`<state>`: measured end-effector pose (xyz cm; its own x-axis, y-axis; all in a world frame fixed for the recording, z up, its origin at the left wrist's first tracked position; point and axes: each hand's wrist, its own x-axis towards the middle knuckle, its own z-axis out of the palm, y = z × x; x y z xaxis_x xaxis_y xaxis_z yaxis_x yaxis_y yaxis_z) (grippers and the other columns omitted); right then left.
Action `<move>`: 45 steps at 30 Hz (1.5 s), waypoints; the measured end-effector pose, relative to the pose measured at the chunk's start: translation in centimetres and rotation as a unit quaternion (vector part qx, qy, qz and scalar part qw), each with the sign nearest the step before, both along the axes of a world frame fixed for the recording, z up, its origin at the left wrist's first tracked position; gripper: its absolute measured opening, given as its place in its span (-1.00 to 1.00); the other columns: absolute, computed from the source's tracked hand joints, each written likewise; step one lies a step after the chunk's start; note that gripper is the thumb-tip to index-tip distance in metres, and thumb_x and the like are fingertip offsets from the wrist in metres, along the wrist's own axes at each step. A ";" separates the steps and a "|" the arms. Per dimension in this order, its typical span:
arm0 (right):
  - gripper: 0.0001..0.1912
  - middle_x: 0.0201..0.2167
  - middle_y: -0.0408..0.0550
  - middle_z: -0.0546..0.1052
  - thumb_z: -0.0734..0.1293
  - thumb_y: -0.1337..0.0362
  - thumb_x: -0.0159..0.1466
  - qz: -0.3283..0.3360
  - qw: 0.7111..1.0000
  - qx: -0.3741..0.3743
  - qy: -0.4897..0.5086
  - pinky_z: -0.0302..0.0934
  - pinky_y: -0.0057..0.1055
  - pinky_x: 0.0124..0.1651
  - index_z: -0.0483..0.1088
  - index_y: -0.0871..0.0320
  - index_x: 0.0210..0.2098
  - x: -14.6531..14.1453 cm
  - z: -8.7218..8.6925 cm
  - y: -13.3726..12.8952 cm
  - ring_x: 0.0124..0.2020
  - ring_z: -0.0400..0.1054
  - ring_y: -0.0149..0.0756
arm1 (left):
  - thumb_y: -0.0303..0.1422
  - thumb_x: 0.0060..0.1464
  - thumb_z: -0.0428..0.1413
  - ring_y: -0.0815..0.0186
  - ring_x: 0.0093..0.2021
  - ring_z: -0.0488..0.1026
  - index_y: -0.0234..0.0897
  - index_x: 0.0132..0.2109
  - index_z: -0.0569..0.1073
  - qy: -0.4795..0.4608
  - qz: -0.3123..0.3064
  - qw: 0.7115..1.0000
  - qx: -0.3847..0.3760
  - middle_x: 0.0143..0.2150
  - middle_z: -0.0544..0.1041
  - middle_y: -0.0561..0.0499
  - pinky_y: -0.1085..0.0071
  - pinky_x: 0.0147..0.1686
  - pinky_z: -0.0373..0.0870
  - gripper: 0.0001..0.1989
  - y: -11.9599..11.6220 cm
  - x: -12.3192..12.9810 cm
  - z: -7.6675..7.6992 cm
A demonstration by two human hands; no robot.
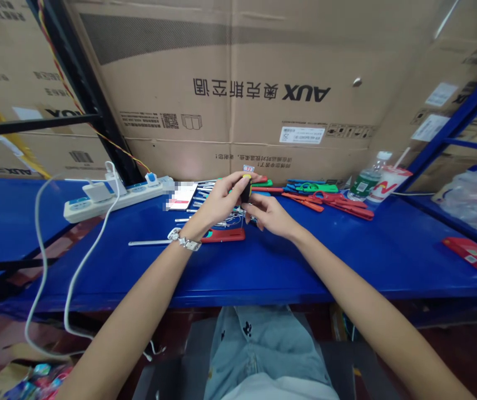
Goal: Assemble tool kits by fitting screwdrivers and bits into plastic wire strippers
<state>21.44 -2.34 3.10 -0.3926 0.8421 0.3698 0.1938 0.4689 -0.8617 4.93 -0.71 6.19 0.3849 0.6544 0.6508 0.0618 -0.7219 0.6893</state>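
Observation:
My left hand [225, 194] is closed around the black and yellow handle of a screwdriver [246, 189], held upright; its tip is hidden. Just right of and below it, my right hand [274, 214] has its fingers curled together near small metal parts, and what they grip cannot be made out. Below my hands lies a long lighter [225, 236] with a red handle and a metal tube pointing left. Several metal tubes [180, 220] lie in a row behind my left hand. Red plastic casings [349, 206] and a green casing [307, 188] are piled to the right.
At the left, a white power strip [117, 197] carries chargers and hanging cables. A water bottle [369, 175] and a paper cup [389, 183] with a straw stand at the back right. A red box [474, 254] lies far right. Large cardboard boxes [238, 55] wall off the back.

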 end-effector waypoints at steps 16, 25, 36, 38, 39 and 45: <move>-0.68 -0.42 -0.11 0.48 0.34 -0.01 0.31 -0.003 0.999 0.035 0.007 0.25 -0.30 -0.31 0.43 0.13 -0.17 0.0 -0.2 0.2 -0.43 0.34 -0.30 | -0.04 0.41 -0.05 0.21 -0.11 0.60 -0.21 -0.17 0.53 -0.005 0.029 0.999 0.020 -0.13 0.65 -0.11 0.24 -0.07 0.54 -0.59 -0.4 0.5 -0.2; -0.52 -0.60 -0.22 0.30 0.52 -0.03 0.10 -0.146 0.985 0.088 -0.007 0.07 -0.35 -0.42 0.20 0.06 -0.55 -1.5 -0.8 0.6 -0.52 0.14 -0.36 | -0.12 0.05 0.37 0.26 -0.20 0.59 -0.20 -0.26 0.45 -0.123 0.140 0.982 0.017 -0.22 0.62 -0.05 0.30 -0.15 0.55 -0.68 -0.8 1.6 -0.4; -0.65 -0.44 -0.13 0.47 0.43 -0.02 0.21 -0.047 0.996 0.077 -0.002 0.22 -0.28 -0.21 0.35 0.10 -0.44 -0.2 -0.1 0.8 -0.36 0.31 -0.28 | -0.11 0.29 0.14 0.20 0.02 0.58 -0.16 -0.03 0.54 -0.026 0.073 0.997 0.013 0.00 0.65 -0.10 0.22 0.07 0.50 -0.73 0.0 -0.1 -0.2; -0.57 -0.52 -0.19 0.37 0.50 -0.01 0.13 -0.103 0.990 0.092 0.000 0.15 -0.33 -0.31 0.24 0.08 -0.51 -0.6 -0.6 0.9 -0.45 0.21 -0.33 | -0.12 0.14 0.30 0.21 -0.06 0.60 -0.19 -0.08 0.53 -0.076 0.115 0.990 0.015 -0.06 0.66 -0.09 0.25 0.01 0.52 -0.69 -0.2 0.7 -0.4; -0.54 -0.54 -0.20 0.34 0.52 -0.01 0.10 -0.127 0.987 0.097 0.003 0.12 -0.34 -0.34 0.21 0.07 -0.52 -0.8 -0.8 0.9 -0.46 0.18 -0.34 | -0.12 0.07 0.35 0.21 -0.11 0.61 -0.20 -0.14 0.52 -0.098 0.129 0.987 0.012 -0.12 0.67 -0.08 0.27 -0.04 0.54 -0.68 -0.3 1.0 -0.5; -0.62 -0.36 -0.09 0.48 0.43 -0.09 0.21 -0.081 0.993 0.087 0.009 0.25 -0.28 -0.24 0.43 0.08 -0.20 -0.7 -0.6 0.5 -0.31 0.32 -0.22 | -0.08 0.28 0.15 0.20 -0.14 0.63 -0.21 -0.17 0.56 -0.031 0.045 0.998 -0.009 -0.21 0.67 -0.09 0.25 -0.09 0.57 -0.72 -0.6 0.5 -0.1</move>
